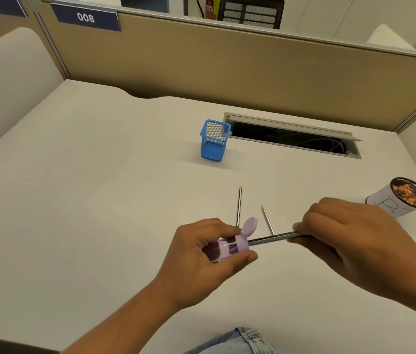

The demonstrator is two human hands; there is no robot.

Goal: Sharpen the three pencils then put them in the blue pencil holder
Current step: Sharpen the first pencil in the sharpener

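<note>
My left hand [201,259] grips a purple sharpener [229,247] with a clear barrel and a small ear-shaped lid. A grey pencil [270,238] is pushed into the sharpener's mouth, and my right hand [349,236] holds its other end. Two more pencils lie on the desk just beyond my hands, tips pointing away: one [239,206] nearly straight, the other [267,219] angled and partly hidden behind the held pencil. The blue mesh pencil holder [213,141] stands upright farther back, with nothing visible inside.
A white cup with a black mesh rim [401,198] holding pencil shavings stands at the right. An open cable slot [293,136] cuts into the desk behind the holder. A tan partition [227,65] walls off the back.
</note>
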